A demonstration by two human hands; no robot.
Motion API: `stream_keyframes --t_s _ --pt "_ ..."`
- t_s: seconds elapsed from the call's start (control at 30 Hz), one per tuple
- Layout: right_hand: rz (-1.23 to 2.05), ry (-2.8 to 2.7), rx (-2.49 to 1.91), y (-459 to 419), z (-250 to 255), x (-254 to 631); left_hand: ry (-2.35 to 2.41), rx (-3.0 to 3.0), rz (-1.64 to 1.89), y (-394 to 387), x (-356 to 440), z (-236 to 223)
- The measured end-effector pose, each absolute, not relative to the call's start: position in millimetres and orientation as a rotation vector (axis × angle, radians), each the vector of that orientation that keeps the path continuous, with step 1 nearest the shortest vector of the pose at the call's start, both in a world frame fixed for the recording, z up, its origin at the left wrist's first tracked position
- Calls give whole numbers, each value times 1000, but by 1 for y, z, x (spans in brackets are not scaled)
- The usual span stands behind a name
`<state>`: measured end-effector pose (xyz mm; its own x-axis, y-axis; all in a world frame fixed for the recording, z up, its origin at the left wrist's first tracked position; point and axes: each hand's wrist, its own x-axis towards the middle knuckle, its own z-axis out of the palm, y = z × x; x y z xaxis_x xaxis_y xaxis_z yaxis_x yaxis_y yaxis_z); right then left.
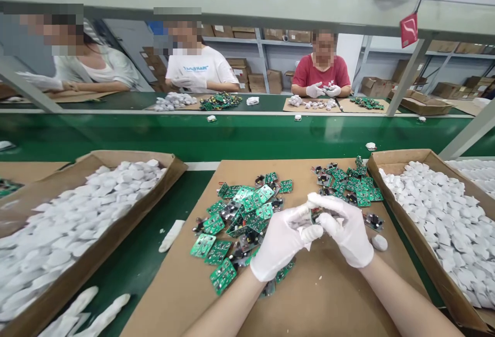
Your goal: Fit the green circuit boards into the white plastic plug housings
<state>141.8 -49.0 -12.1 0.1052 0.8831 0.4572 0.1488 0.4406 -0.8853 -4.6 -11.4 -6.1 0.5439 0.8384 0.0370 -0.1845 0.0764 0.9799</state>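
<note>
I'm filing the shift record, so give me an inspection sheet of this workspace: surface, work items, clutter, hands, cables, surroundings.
Surface: brown cardboard sheet on a green bench.
Work items: green circuit boards heaped on the sheet; white pieces in the left carton and right carton.
Clutter: loose white glove-like pieces, lower left; rounded pale lump near the right wrist.
Hands: left hand and right hand, white-gloved, together above the sheet; contents mostly hidden.
Cables: nothing seen.
Surroundings: green belt, three co-workers beyond, boxes behind.
</note>
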Motion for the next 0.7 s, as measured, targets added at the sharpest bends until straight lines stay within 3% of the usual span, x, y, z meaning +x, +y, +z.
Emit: stream_keyframes --t_s 0.3,0.6,0.7 --pt "1115 -1151 -803 -46 -17 141 396 1150 870 -12 3 -3" --pt "449 -1535 -824 -49 -14 136 563 1184 913 -15 -2 -14" --pt "367 -1569 -806 -50 -16 136 591 1222 916 -15 -4 -15"
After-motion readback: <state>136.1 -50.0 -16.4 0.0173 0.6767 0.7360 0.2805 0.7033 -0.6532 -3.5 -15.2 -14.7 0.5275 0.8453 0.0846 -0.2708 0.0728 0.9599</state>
